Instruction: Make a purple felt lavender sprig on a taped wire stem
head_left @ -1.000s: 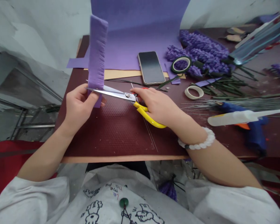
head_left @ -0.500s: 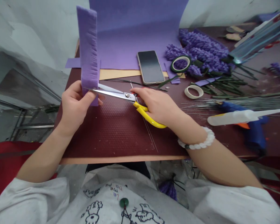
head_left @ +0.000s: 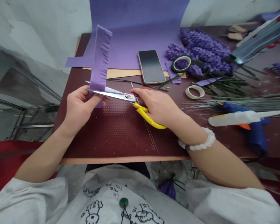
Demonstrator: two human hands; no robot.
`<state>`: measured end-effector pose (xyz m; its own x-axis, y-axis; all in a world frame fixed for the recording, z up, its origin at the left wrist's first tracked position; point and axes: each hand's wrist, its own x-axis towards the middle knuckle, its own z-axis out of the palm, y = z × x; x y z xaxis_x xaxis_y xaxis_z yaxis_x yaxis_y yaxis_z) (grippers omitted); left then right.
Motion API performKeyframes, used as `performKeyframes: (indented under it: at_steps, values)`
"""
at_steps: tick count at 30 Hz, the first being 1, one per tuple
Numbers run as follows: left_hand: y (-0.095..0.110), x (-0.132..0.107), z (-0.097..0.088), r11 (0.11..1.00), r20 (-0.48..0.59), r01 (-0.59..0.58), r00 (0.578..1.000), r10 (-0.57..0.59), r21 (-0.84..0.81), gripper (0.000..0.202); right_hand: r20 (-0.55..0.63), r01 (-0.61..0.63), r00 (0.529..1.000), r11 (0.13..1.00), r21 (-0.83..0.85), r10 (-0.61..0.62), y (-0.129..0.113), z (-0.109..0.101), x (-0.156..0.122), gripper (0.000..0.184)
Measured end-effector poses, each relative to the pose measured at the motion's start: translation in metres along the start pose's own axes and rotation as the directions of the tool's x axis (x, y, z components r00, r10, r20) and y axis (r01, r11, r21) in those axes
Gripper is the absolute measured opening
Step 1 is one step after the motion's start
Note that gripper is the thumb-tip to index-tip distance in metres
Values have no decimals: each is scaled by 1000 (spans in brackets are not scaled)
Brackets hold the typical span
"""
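My left hand [head_left: 80, 104] pinches the lower end of a purple paper strip [head_left: 100, 56] between thumb and fingers. The strip stands up from the hand, leaning right, and a row of fine cuts fringes its right edge. My right hand [head_left: 157, 105] is wrapped round the yellow handles of a pair of scissors [head_left: 120, 95]. The scissors' blades are slightly apart and lie across the strip near its bottom, one in front and one behind, just above the left thumb. Fingers behind the strip are partly hidden.
A large purple sheet [head_left: 121, 46] rises at the back. On it lies a phone [head_left: 151, 67]. To the right are green tape [head_left: 182, 63], purple flower stems [head_left: 200, 51], a white tape roll [head_left: 194, 92], thin wires [head_left: 214, 103] and a blue glue gun [head_left: 256, 133] by a white-nozzled bottle [head_left: 238, 118].
The left hand has shifted right with the strip, which now leans right and sits lower. The strip has moved deeper between the scissors' blades, whose tips now stick out past its left side.
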<state>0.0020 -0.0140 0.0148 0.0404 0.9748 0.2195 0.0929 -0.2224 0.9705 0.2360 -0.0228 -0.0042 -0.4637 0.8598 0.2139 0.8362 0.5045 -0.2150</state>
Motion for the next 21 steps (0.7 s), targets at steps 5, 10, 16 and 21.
performKeyframes:
  at_steps: [5, 10, 16, 21]
  values:
    - [3, -1, 2, 1000, 13, 13, 1000, -14, 7, 17, 14, -11, 1000, 1000, -6, 11, -2, -1, 0, 50]
    - [2, 1, 1, 999, 27, 11, 1000, -12, 38, 15, 25, -15, 1000, 1000, -23, 16, -3, -4, 1, 47]
    - [1, 1, 0, 999, 28, 3, 1000, -5, 43, 11, 29, -25, 999, 996, -87, 28, -5, -4, 1, 46]
    - [1, 1, 1, 999, 18, -2, 1000, 1, 54, 7, 47, -46, 997, 988, -149, 54, -6, -3, 1, 45]
